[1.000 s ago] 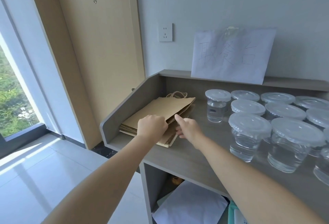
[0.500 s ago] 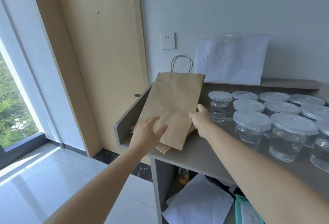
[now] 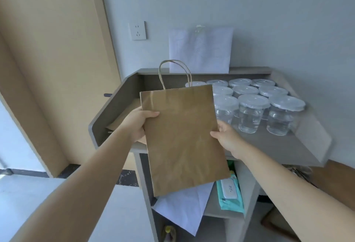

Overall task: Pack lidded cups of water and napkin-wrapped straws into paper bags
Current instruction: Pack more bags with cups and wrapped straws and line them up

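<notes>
A flat brown paper bag (image 3: 182,138) with twisted handles hangs upright in the air in front of the counter. My left hand (image 3: 137,124) grips its left edge, thumb across the front. My right hand (image 3: 225,136) pinches its right edge. Behind the bag, several clear lidded cups of water (image 3: 251,115) stand in rows on the grey counter (image 3: 284,145). A stack of folded paper bags (image 3: 123,120) lies on the counter's left end, partly hidden by my left hand. No straws or napkins are visible.
A raised rim runs round the counter's back and sides. A white paper sign (image 3: 199,49) leans on the wall. Below the counter, shelves hold white paper (image 3: 182,209) and a teal wipes pack (image 3: 230,193). A wooden door (image 3: 48,59) stands left.
The top bag has come off the stack, first tilted up, and now hangs clear of the counter, closer to me. My left hand went from open against it to gripping its edge.
</notes>
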Motion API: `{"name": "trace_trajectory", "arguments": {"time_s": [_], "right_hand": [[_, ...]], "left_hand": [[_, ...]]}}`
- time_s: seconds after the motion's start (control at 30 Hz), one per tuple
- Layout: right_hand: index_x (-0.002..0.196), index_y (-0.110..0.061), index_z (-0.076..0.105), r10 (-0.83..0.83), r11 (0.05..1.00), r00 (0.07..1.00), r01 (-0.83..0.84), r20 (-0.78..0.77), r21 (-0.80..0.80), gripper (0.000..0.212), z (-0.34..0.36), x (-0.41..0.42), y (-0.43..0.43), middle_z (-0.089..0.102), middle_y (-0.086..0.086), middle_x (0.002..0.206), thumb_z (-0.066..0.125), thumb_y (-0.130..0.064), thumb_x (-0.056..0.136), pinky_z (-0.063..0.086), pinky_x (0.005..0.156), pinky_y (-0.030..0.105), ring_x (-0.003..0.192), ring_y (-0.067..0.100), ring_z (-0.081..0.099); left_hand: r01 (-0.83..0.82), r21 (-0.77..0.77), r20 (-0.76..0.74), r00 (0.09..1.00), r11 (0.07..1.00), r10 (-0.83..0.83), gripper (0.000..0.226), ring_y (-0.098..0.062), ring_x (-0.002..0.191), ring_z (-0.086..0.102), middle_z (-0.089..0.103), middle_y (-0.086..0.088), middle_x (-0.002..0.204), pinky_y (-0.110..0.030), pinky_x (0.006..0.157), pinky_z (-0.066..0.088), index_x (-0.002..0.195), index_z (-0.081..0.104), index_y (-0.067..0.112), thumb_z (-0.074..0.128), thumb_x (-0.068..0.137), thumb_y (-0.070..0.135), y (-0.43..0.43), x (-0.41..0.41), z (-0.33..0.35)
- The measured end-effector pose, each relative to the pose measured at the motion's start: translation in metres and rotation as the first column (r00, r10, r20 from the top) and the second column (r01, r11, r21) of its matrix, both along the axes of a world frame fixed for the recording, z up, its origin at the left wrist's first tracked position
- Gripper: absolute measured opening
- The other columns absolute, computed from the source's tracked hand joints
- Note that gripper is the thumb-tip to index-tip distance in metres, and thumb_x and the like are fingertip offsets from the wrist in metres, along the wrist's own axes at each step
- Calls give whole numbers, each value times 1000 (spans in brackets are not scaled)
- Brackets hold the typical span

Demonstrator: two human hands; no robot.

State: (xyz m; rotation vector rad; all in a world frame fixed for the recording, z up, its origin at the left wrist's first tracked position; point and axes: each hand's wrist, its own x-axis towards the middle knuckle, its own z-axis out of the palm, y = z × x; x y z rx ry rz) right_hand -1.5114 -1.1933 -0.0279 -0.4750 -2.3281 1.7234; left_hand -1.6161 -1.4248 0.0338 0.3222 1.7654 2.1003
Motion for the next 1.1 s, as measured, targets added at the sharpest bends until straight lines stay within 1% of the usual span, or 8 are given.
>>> {"name": "trace_trajectory", "arguments": {"time_s": [0.1,0.27,0.53,0.67,0.77,0.83,0.97,1.1], "right_hand": [[134,-14,36,-362,874,894,424,-263,238,49,8,33,-1,42,6,129,56,-21,91,41,92,31,118,22,45],[69,-17,35,-440,892,887,416,-140,-175,52,35,79,-12,38,3,71,62,-61,70,53,75,44,66,21,43],[118,-7,46,-410,708,910,357,57,-609,38,-3,209,46,56,11,113,62,-24,87,55,72,36,92,20,61],[105,-6,54,-425,575,895,383,136,-723,20,-17,292,93,61,12,89,44,2,90,55,56,33,75,23,62],[102,-10,59,-430,771,884,464,180,-435,20,-35,343,120,61,12,82,43,-4,92,47,54,24,69,22,57],[103,-11,57,-382,895,912,405,146,-186,21,-49,374,128,56,16,85,44,-1,90,40,58,26,69,22,51],[74,-18,47,-286,955,957,282,39,89,21,-69,421,132,43,4,63,53,-5,89,31,47,19,53,11,39],[91,-18,52,-364,791,921,228,137,568,12,-89,463,158,46,-5,70,45,-8,93,33,58,24,68,17,50]], "left_hand": [[143,-50,70,988,989,-139,22,-22,74,71,73,-11,88,-36,67,60,102,64,7,52,89,-6,26,32,-16],[280,-72,17,960,957,-280,21,-20,75,71,74,-9,88,-29,67,57,98,67,6,51,90,-5,67,103,-40],[287,71,78,953,955,-292,22,-19,72,70,73,-9,83,-24,63,58,97,67,3,47,92,-4,135,231,-76],[573,53,96,813,818,-575,33,-26,87,65,70,-13,96,-30,75,56,101,72,10,53,83,-9,177,309,-97],[795,190,194,545,576,-816,74,-31,101,60,62,-16,117,-40,85,51,135,48,16,62,63,9,203,353,-105],[763,244,303,526,598,-795,63,-25,77,66,68,-12,89,-34,67,55,113,65,14,76,52,24,222,386,-104],[532,-253,254,842,808,-475,17,-12,56,66,66,-6,73,-21,54,55,87,65,9,58,92,24,262,445,-110],[230,-798,-137,831,557,-540,23,-30,81,61,62,-11,81,-39,79,52,99,62,0,48,96,18,282,452,-149]]}}
